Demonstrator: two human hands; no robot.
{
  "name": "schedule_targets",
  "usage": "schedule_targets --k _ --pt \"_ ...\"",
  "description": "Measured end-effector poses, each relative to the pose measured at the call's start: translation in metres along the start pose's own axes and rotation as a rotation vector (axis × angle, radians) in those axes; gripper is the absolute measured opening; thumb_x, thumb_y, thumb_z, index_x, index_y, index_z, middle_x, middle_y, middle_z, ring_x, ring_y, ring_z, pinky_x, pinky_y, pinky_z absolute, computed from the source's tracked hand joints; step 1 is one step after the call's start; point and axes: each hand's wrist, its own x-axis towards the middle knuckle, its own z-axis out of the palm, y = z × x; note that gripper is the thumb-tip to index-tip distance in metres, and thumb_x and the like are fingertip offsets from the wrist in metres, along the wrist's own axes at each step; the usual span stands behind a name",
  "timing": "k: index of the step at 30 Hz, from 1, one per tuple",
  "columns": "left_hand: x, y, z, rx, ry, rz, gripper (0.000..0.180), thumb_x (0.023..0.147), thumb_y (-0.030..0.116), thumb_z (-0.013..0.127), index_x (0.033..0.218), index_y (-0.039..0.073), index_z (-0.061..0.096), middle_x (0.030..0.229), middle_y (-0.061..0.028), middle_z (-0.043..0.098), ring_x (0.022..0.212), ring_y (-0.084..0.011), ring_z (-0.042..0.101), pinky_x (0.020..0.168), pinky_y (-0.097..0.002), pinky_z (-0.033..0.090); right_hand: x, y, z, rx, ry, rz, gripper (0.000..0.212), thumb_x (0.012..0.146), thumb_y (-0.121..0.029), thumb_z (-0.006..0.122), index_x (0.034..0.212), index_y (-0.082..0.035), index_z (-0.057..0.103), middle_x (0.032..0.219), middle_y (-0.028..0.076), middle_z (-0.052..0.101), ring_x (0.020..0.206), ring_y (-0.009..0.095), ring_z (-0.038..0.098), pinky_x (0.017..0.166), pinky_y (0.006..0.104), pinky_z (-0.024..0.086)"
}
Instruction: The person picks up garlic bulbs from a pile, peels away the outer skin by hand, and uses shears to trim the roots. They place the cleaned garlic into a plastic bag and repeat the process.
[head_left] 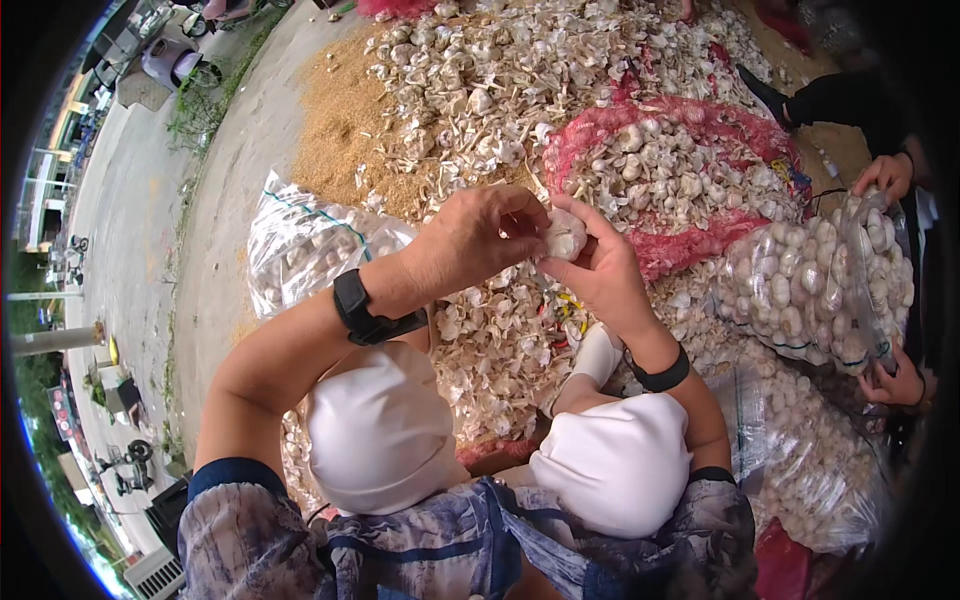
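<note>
In front of me, above the heap, a whitish garlic bulb is held up between my two hands. My right hand grips it, thumb below and fingers above. From the other side my left hand meets the bulb's left edge, its fingers curled and pinched there. Whether a bit of skin is between those fingertips is too small to tell. Beyond the hands lies an open red mesh sack with many garlic bulbs in it.
Loose garlic skins cover the ground below and beyond my hands. A clear bag of garlic lies at left, another bag at right, where another person's hand holds it. Tan husks spread at far left. White cloth covers my knees.
</note>
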Motion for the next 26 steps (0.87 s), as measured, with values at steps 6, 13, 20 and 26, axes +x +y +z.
schedule_targets --k 6,13,20,26 --pt "-0.004 0.039 -0.004 0.159 0.239 0.125 0.012 0.081 0.008 0.073 0.089 0.001 0.067 0.081 -0.01 0.072 0.074 -0.0194 0.071 0.068 -0.0304 0.057 -0.008 -0.058 0.017 -0.574 0.126 -0.232 0.063 0.073 -0.001 0.079 0.131 -0.002 0.055 0.107 0.013 0.059 0.092 0.024 0.065 0.077 0.0328 0.055" --pt "-0.007 0.055 0.01 0.349 0.425 0.184 0.018 0.071 0.012 0.075 0.079 0.003 0.062 0.074 -0.0144 0.066 0.066 -0.0311 0.067 0.061 -0.0378 0.053 -0.011 -0.071 0.034 -0.843 0.243 -0.368 0.052 0.074 0.006 0.068 0.125 0.003 0.056 0.112 0.019 0.059 0.1 0.037 0.063 0.083 0.0411 0.053" --pt "-0.006 0.043 0.016 0.29 0.482 0.085 0.017 0.073 0.012 0.074 0.08 0.003 0.062 0.076 -0.0131 0.067 0.068 -0.0293 0.068 0.061 -0.0366 0.054 -0.009 -0.063 0.034 -0.909 0.275 -0.381 0.053 0.079 0.0 0.073 0.129 -0.004 0.056 0.115 0.015 0.064 0.098 0.028 0.066 0.083 0.037 0.054" --pt "-0.004 0.032 0.01 -0.024 0.471 0.207 0.022 0.08 0.015 0.075 0.098 0.004 0.069 0.091 -0.0152 0.071 0.081 -0.0219 0.071 0.071 -0.0305 0.056 -0.002 -0.056 0.031 -0.64 0.307 -0.206 0.06 0.082 -0.009 0.072 0.136 -0.007 0.047 0.116 0.018 0.064 0.105 0.032 0.065 0.088 0.0419 0.052"
